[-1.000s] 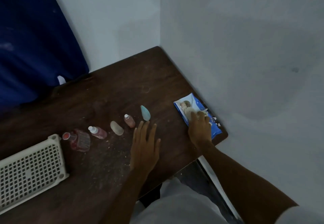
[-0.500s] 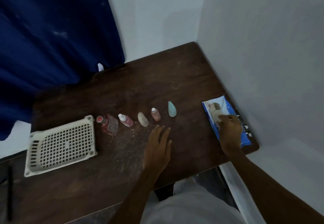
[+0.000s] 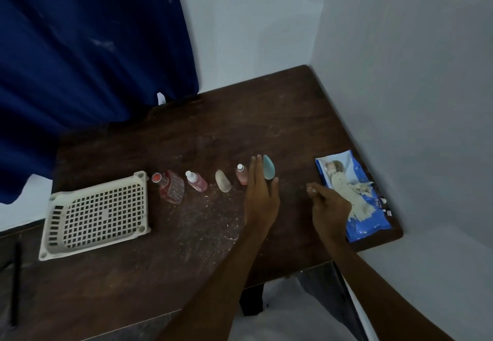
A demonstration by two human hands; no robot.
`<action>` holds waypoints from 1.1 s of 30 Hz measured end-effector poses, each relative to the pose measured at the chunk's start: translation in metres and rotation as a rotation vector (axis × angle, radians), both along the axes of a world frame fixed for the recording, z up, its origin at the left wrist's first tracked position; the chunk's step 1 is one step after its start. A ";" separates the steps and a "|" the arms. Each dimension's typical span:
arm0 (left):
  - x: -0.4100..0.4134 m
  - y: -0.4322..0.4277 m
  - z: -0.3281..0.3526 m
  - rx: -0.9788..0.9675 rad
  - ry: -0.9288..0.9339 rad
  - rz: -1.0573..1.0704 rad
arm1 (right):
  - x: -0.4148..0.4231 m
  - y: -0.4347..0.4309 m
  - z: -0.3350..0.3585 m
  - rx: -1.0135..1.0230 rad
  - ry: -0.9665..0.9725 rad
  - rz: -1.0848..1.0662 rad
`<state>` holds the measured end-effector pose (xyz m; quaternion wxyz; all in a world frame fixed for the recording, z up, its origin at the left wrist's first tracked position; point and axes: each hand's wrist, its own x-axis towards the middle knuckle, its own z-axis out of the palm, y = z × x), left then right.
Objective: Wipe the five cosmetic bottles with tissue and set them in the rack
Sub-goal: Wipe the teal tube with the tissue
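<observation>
Right hand now pinches tissue pulled from pack; left hand, fingers straight, reached teal bottle.

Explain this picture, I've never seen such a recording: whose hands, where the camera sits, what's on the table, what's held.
No machine here: a person works bare-handed, and the one camera sits on their head, looking down. On the dark table are five cosmetic bottles in a row, from a red-capped bottle to a teal bottle, with a white rack to their left and a blue tissue pack to their right. The left hand, fingers straight, reaches beside the teal bottle, gripping nothing. The right hand pinches a tissue trailing from the pack.
</observation>
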<state>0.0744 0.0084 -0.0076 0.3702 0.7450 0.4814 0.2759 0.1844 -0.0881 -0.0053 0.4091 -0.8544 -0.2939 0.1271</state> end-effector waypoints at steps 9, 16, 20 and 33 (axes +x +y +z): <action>0.012 0.013 -0.023 -0.113 -0.027 -0.029 | -0.018 -0.016 -0.009 -0.074 0.167 -0.035; 0.012 0.030 -0.034 -0.115 -0.077 -0.149 | -0.028 -0.025 -0.023 -0.035 0.254 -0.074; 0.013 0.038 -0.036 -0.110 -0.104 -0.246 | -0.034 -0.025 -0.020 0.020 0.285 -0.083; 0.030 0.056 -0.051 -0.073 -0.258 -0.285 | -0.040 -0.007 -0.046 0.096 0.282 -0.158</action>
